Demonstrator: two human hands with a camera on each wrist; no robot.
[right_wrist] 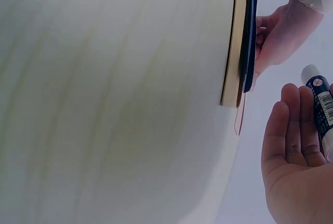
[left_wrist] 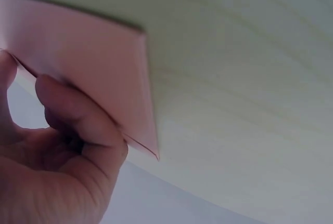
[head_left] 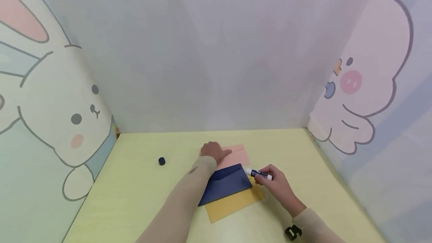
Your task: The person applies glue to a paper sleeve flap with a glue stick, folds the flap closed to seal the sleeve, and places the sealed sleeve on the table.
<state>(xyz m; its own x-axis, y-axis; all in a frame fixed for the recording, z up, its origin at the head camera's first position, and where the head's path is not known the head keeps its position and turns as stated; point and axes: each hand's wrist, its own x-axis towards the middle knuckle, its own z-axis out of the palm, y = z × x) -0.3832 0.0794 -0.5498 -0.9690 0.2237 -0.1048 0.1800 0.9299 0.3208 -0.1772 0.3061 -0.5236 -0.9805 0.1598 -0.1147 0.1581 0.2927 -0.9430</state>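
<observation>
My left hand [head_left: 213, 152] rests on a pink envelope [head_left: 239, 156] at the back of the table. In the left wrist view, curled fingers [left_wrist: 86, 109] hold the near edge of that envelope. My right hand [head_left: 278, 186] grips a glue stick [head_left: 260, 174] with a dark label, its white end pointing left toward the envelopes. A navy blue envelope [head_left: 229, 185] overlaps the pink one and lies over a yellow envelope [head_left: 233, 206]. My left sleeve covers part of the navy envelope's left side.
A small dark cap [head_left: 162, 161] sits on the pale yellow table [head_left: 135, 190], left of my left arm. Walls close in the table at the back and sides, with a cartoon rabbit [head_left: 67, 115] on the left and a cartoon chick [head_left: 368, 66] on the right.
</observation>
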